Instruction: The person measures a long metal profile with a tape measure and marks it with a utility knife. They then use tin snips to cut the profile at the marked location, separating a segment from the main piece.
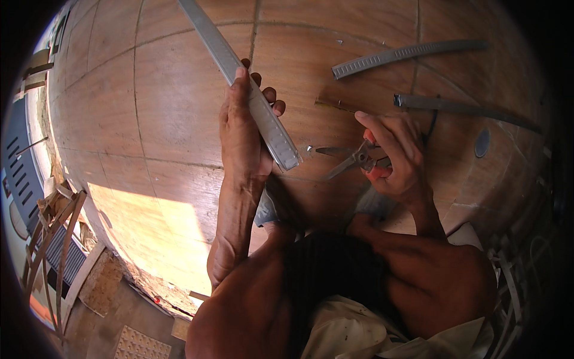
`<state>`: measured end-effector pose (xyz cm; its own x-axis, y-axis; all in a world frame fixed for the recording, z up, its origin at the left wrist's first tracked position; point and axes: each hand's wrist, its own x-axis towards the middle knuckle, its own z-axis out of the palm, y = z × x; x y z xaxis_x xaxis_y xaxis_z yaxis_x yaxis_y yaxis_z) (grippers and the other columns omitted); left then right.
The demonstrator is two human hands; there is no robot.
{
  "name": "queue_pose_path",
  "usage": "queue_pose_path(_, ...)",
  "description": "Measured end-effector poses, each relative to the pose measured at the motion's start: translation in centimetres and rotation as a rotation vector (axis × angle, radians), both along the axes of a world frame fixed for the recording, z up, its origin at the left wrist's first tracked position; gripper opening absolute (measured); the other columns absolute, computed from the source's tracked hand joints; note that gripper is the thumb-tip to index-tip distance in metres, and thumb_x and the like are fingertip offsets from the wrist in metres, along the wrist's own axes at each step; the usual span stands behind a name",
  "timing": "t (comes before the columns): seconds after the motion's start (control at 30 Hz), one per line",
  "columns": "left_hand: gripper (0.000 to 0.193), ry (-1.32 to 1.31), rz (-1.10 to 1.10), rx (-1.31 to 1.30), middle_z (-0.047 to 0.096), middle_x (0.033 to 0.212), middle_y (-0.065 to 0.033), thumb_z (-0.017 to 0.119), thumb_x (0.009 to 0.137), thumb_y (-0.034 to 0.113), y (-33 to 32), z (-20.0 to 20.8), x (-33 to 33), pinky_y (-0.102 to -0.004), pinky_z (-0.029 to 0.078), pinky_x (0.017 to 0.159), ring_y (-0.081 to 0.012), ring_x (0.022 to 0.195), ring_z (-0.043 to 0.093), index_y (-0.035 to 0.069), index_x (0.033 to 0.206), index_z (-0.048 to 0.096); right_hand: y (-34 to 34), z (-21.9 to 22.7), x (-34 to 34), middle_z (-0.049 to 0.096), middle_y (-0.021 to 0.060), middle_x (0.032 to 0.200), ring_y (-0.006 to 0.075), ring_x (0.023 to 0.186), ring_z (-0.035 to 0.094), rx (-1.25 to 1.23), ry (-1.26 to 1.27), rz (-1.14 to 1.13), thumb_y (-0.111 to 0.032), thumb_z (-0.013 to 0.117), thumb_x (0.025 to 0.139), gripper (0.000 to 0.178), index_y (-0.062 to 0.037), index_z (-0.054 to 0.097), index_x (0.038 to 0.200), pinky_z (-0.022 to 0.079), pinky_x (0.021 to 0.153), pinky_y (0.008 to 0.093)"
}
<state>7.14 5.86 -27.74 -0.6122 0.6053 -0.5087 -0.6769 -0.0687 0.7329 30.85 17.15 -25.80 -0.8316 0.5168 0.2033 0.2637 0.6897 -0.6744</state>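
Your left hand is clenched around a long, flat grey metal channel strip. The strip's long axis runs diagonally: its cut end sits low and to the right of your left palm, near the middle of the scene, and the rest climbs away to the far left, past your fingertips and out of the top of the view. Your thumb lies along the strip's left edge; your fingers wrap it from the right.

Your right hand is closed around the orange handles of a pair of metal snips. The snips' blades stand parted and point left, toward the strip's cut end. That end lies just to the left of the blade tips, apart from them, with a small bright scrap between. Your right hand is the nearer one to the cut end's open side; your left hand holds the strip just above it.

Beneath both hands is a brown wood-patterned tiled floor. Two more grey metal strips lie on it at the far right, well apart from your hands.
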Motion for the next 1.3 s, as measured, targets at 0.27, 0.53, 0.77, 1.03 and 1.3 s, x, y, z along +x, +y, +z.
queue_pose_path(0.27,0.076,0.023,-0.046,-0.141,0.057,0.130,-0.0157,0.065,0.106,0.051,0.2,1.8,0.8,-0.0317,0.057,0.086,-0.0168,0.106,0.057,-0.006,0.151,0.043,0.4,-1.8,-1.7,0.065,-0.0002,0.088,0.0219,0.078,0.060,0.219,0.085,0.067,-0.033,0.077,0.092,0.051,-0.0055,0.070,0.135,0.046,0.075,0.0416)
queue_pose_path(0.53,0.064,0.092,-0.086,-0.194,0.057,0.122,-0.0159,0.062,0.108,0.053,0.5,1.9,1.4,-0.0304,0.057,0.077,-0.0142,0.096,0.056,-0.002,0.136,0.047,0.2,-2.0,-1.6,0.064,0.0015,0.086,0.0240,0.075,0.061,0.189,0.096,0.111,-0.027,0.081,0.088,0.050,-0.0036,0.071,0.131,0.047,0.072,0.0405)
queue_pose_path(0.77,0.048,0.064,-0.096,-0.180,0.059,0.114,-0.0131,0.060,0.110,0.048,0.2,1.6,1.3,-0.0293,0.056,0.069,-0.0129,0.083,0.059,0.004,0.122,0.048,2.1,-1.7,-2.3,0.068,0.0102,0.090,0.0313,0.079,0.066,-0.222,-0.128,0.291,-0.012,0.082,0.078,0.042,-0.0013,0.073,0.117,0.051,0.074,0.0428)
queue_pose_path(1.03,0.035,-0.122,-0.069,-0.058,0.060,0.110,-0.0119,0.061,0.110,0.038,0.0,1.4,1.4,-0.0324,0.056,0.071,-0.0155,0.082,0.061,0.005,0.118,0.051,4.3,-0.7,-2.8,0.074,0.0132,0.090,0.0311,0.076,0.069,-0.610,-0.234,0.471,-0.018,0.076,0.092,0.028,0.0022,0.072,0.111,0.054,0.072,0.0419)
queue_pose_path(1.3,0.047,0.082,0.077,-0.093,0.057,0.107,-0.0072,0.058,0.109,0.049,-0.4,2.0,-0.3,-0.0325,0.058,0.074,-0.0177,0.085,0.064,0.005,0.124,0.051,0.8,-1.7,0.3,0.072,0.0059,0.082,0.0165,0.068,0.069,-0.563,-0.049,0.013,-0.009,0.073,0.093,0.012,-0.0019,0.072,0.102,0.053,0.066,0.0296)
